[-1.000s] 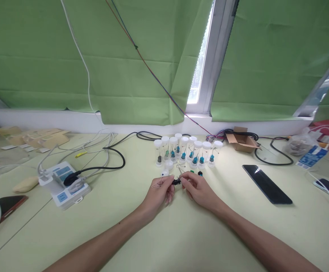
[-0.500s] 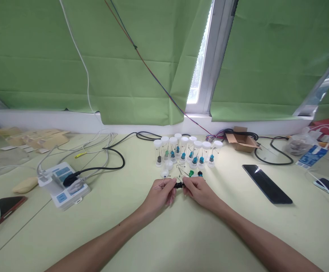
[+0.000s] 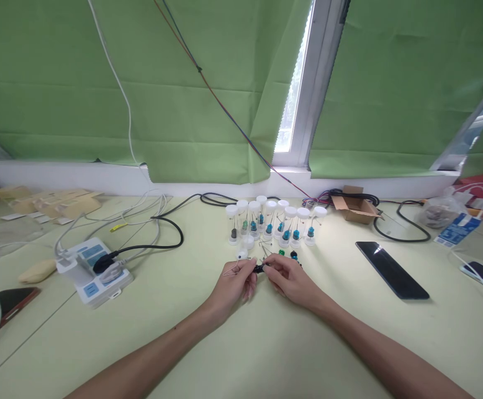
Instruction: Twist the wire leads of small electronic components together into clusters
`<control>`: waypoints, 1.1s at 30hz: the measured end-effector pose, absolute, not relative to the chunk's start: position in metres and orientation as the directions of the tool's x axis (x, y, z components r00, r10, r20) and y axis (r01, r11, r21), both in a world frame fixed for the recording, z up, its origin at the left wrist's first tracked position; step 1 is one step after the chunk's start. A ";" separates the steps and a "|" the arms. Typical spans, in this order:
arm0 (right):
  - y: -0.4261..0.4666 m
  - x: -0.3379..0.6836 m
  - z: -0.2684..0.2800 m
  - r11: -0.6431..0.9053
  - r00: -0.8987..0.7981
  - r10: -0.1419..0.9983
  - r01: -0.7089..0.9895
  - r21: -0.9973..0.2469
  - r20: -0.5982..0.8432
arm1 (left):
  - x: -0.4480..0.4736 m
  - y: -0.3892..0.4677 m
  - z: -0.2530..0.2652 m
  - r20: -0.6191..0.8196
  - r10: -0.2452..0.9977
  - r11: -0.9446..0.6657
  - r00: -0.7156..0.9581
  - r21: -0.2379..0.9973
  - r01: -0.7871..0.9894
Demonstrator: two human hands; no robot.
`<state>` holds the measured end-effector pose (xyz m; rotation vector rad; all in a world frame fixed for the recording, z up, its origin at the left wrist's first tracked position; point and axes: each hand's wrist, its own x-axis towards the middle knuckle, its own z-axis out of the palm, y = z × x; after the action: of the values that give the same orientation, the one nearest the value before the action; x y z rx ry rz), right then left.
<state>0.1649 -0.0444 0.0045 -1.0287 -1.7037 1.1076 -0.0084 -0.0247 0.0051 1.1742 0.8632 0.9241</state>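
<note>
Pinched between the fingertips of my left hand (image 3: 234, 284) is a small black beaded piece (image 3: 258, 269), its exact kind too small to tell. A thin pale wire loop (image 3: 232, 270) sticks out by the same hand. My right hand (image 3: 290, 278) is closed, with thumb and forefinger at the right end of the black piece. Just past my fingers lie a green bead piece (image 3: 282, 252), a dark blue-black one (image 3: 293, 255) and thin metal pins (image 3: 265, 247). Behind them stand several clear tubes (image 3: 270, 226) with white caps, holding blue, green or dark pieces. A white cap (image 3: 242, 254) lies nearby.
To the left sits a white power strip (image 3: 94, 271) with plugs and cables. A black phone (image 3: 391, 270) lies at right, with an opened cardboard box (image 3: 355, 208) behind it. Black cable (image 3: 407, 235) curls along the back right. Another phone (image 3: 4, 313) is at far left.
My right hand has shifted its fingers slightly up and left over the black piece's end, partly covering the green bead piece. My left hand keeps its hold and has barely moved.
</note>
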 end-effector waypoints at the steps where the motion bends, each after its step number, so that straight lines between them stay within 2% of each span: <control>1: -0.044 0.165 0.005 0.281 -0.314 0.926 0.196 -0.940 0.211 | -0.008 -0.025 0.006 -0.073 0.921 0.132 0.382 0.983 -0.129; 8: -0.041 0.168 0.001 0.327 -0.294 0.926 0.314 -0.891 0.236 | -0.007 -0.029 0.012 -0.080 0.917 0.117 0.391 0.991 -0.070; 15: -0.040 0.165 -0.001 0.283 -0.240 0.946 0.277 -0.918 0.219 | -0.009 -0.024 0.003 -0.086 0.918 0.145 0.387 0.981 -0.126; 21: -0.044 0.166 0.005 0.275 -0.288 0.934 0.196 -0.941 0.212 | -0.010 -0.023 0.001 -0.071 0.920 0.136 0.385 0.980 -0.143; 33: -0.040 0.165 -0.001 0.317 -0.247 0.938 0.321 -0.893 0.244 | -0.008 -0.029 0.011 -0.056 0.903 0.075 0.427 0.997 -0.028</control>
<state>0.1652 -0.0396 -0.0008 -1.1341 -1.7498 0.9324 -0.0083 -0.0286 0.0109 1.3056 0.8820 0.8559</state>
